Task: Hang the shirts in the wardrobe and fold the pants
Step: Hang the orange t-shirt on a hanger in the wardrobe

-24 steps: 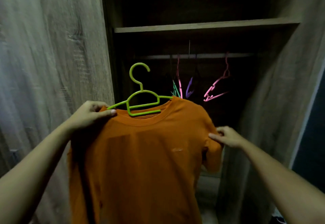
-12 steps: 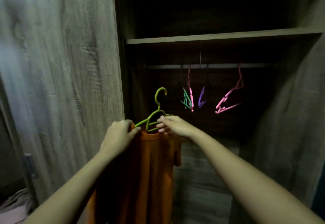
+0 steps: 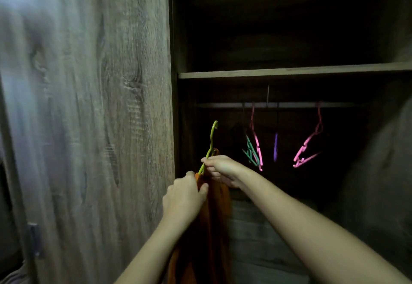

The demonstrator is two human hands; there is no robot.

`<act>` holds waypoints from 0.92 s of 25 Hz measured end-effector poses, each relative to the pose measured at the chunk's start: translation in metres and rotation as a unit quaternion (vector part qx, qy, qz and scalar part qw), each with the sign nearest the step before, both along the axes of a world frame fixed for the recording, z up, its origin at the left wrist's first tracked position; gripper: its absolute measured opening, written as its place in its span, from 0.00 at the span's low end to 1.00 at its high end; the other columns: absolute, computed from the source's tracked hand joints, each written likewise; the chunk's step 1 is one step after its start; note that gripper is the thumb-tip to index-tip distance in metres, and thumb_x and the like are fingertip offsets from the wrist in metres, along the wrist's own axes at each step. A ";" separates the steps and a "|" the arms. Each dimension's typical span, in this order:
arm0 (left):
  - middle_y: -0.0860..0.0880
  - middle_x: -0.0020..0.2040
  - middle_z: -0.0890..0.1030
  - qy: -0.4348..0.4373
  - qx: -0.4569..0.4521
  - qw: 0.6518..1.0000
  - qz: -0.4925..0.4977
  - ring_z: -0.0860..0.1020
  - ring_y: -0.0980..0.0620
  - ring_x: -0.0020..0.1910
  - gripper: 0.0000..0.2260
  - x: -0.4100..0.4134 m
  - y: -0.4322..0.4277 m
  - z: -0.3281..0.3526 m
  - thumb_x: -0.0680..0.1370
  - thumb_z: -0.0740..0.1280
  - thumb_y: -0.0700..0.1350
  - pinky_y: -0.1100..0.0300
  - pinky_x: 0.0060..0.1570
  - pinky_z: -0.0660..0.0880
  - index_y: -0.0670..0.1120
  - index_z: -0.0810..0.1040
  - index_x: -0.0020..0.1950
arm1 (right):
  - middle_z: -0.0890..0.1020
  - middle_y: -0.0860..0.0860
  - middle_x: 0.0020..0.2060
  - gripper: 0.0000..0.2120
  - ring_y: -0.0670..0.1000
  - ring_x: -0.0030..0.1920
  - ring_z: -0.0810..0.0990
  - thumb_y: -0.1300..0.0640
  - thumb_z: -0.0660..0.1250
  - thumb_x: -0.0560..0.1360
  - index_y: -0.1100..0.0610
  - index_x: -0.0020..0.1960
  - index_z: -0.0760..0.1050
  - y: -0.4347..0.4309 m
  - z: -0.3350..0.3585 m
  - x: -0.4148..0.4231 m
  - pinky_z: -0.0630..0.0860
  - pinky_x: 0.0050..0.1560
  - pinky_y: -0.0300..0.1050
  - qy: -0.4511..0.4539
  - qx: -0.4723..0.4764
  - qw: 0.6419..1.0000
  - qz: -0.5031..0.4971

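An orange shirt (image 3: 214, 228) hangs edge-on from a green hanger (image 3: 211, 138) just inside the open wardrobe's left side. My left hand (image 3: 185, 196) grips the shirt's near shoulder and the hanger arm under it. My right hand (image 3: 223, 167) pinches the hanger below its hook, at the shirt's collar. The hook points up, well below the clothes rail (image 3: 289, 105) and left of the hangers on it.
Several bare hangers hang on the rail: a green one (image 3: 252, 152), pink ones (image 3: 256, 141) (image 3: 310, 147) and a purple one (image 3: 276, 147). A wooden shelf (image 3: 289, 72) runs above the rail. The wardrobe's wood door panel (image 3: 100, 116) fills the left. Low drawers or panels (image 3: 256, 228) lie behind the shirt.
The shirt has turned from facing me to edge-on and moved into the wardrobe. My right hand left the sleeve and took the hanger near its hook.
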State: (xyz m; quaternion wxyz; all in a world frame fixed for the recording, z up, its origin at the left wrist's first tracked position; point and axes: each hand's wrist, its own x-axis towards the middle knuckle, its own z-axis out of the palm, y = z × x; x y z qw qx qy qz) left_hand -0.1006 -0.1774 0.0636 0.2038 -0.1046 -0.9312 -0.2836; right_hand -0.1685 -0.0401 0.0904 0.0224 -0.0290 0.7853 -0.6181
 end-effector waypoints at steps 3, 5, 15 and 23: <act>0.44 0.58 0.78 -0.047 0.036 0.997 -0.057 0.77 0.43 0.56 0.26 0.008 -0.006 -0.009 0.76 0.63 0.50 0.50 0.57 0.75 0.50 0.62 0.73 | 0.80 0.43 0.34 0.05 0.40 0.38 0.78 0.51 0.64 0.77 0.50 0.51 0.76 -0.002 0.003 0.002 0.65 0.31 0.35 0.003 0.020 0.999 -0.042; 0.46 0.48 0.82 -0.050 0.093 0.985 -0.135 0.81 0.48 0.46 0.23 0.012 -0.006 -0.013 0.75 0.64 0.46 0.54 0.50 0.79 0.51 0.66 0.70 | 0.80 0.45 0.44 0.18 0.45 0.53 0.76 0.46 0.67 0.73 0.50 0.61 0.73 0.002 0.006 0.001 0.65 0.38 0.39 0.026 0.027 0.997 -0.068; 0.52 0.29 0.72 0.024 0.221 0.931 -0.288 0.71 0.60 0.26 0.25 -0.045 0.027 0.005 0.77 0.65 0.48 0.63 0.32 0.72 0.63 0.58 0.69 | 0.78 0.42 0.28 0.12 0.39 0.31 0.77 0.44 0.65 0.74 0.50 0.53 0.77 0.025 0.057 -0.061 0.65 0.36 0.37 0.101 0.083 0.989 -0.068; 0.51 0.31 0.73 0.051 0.252 0.932 -0.256 0.74 0.57 0.29 0.19 -0.139 0.060 0.032 0.77 0.64 0.46 0.61 0.35 0.75 0.69 0.66 0.59 | 0.79 0.54 0.49 0.21 0.51 0.47 0.75 0.43 0.63 0.74 0.57 0.58 0.76 0.037 0.095 -0.156 0.69 0.48 0.43 0.067 0.117 0.987 -0.084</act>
